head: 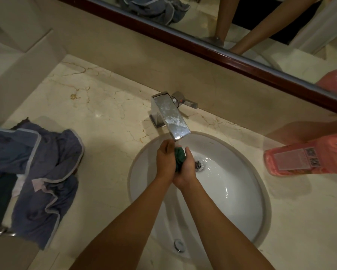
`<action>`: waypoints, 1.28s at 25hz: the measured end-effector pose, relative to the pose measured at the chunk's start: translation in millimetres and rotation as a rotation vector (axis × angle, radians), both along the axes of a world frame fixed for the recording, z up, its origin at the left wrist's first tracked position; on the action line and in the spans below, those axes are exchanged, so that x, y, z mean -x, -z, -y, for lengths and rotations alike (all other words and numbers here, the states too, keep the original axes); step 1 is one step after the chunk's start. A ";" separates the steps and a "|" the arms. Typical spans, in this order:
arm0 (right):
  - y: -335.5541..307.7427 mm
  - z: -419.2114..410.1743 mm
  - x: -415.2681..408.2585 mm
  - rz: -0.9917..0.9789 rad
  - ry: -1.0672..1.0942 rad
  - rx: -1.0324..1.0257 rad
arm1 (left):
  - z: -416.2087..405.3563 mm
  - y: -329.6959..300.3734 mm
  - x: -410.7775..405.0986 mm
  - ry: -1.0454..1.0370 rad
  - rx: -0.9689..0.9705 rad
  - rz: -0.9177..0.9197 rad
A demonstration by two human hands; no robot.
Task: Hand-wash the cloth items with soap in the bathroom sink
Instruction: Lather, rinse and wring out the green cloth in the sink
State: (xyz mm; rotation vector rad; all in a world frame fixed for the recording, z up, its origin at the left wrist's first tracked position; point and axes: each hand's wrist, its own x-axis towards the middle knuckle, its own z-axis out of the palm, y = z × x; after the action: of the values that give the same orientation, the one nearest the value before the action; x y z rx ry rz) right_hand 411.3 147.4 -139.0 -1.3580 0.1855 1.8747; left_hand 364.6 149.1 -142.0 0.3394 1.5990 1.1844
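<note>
Head view: both my hands over the white sink (pixel 232 201), just below the faucet (pixel 170 115) spout, far side of the basin.
Left hand (pixel 166 161): fingers curled round the left side of the green cloth (pixel 179 158), gripping it.
Right hand (pixel 187 168): curled round the right side of the same cloth, pressed against my left hand; cloth squeezed between them.
Cloth position: bunched tight between my palms, above the basin and just left of the drain (pixel 199 165); only a narrow dark green strip shows.
Cloth axis: long axis runs near to far; far end pokes out toward the spout, near end is buried in my palms.
Water: wet sheen and ripples around the drain; I cannot tell whether a stream is running onto the cloth.
Other items: blue towels (pixel 39 172) heaped on the table at left, unwashed by my judgement; pink soap bottle (pixel 308 158) lying on its side on the table at right.
Risk one: hard wringing this high under the spout could splash water over the rim onto the table.
Risk two: slick soapy cloth could slip out and cover the drain, so the basin fills.
Risk three: my knuckles sit close under the spout edge; lifting could knock them.
</note>
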 end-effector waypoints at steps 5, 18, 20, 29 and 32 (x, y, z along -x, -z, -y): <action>13.6 3.3 2.5 0.107 -0.049 -0.051 | 14.8 5.8 2.1 0.118 0.001 -0.120; 12.2 -7.0 11.2 0.324 0.001 -0.194 | 1.1 -1.9 10.2 -0.004 0.102 0.174; 9.0 -9.9 12.2 0.403 -0.051 -0.206 | -0.6 -1.3 10.2 0.019 0.101 0.126; 6.2 -0.8 10.4 0.589 -0.184 -0.288 | 6.4 -2.7 5.4 0.140 0.089 0.212; 2.4 -5.1 2.2 0.590 -0.234 -0.308 | 1.3 -10.1 -0.2 0.038 0.120 0.467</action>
State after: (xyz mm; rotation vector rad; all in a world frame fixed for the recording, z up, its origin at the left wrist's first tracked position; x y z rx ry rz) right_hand 409.1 152.5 -141.5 -1.6911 -0.5577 1.5161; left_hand 364.8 147.8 -131.9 0.0093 1.2405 1.0406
